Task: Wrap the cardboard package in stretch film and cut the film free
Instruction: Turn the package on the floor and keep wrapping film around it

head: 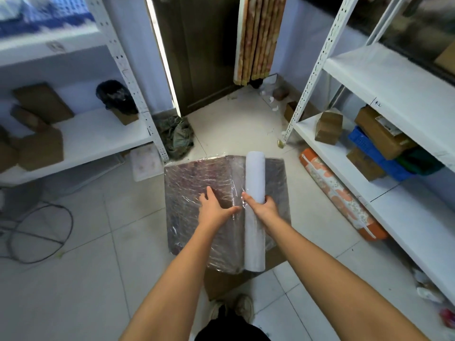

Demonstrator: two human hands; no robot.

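Observation:
A large cardboard package stands on the floor in front of me, its top and left side covered in shiny stretch film. The white stretch film roll lies lengthwise across the right part of the top. My right hand grips the roll near its middle, fingers curled round it. My left hand presses flat on the film-covered top just left of the roll, fingers spread. A strip of film runs from the roll under my left thumb.
White metal shelving stands at the left and another rack at the right, both holding small cardboard boxes. An orange patterned roll lies on the floor by the right rack. Cables lie at left. My shoes show below the package.

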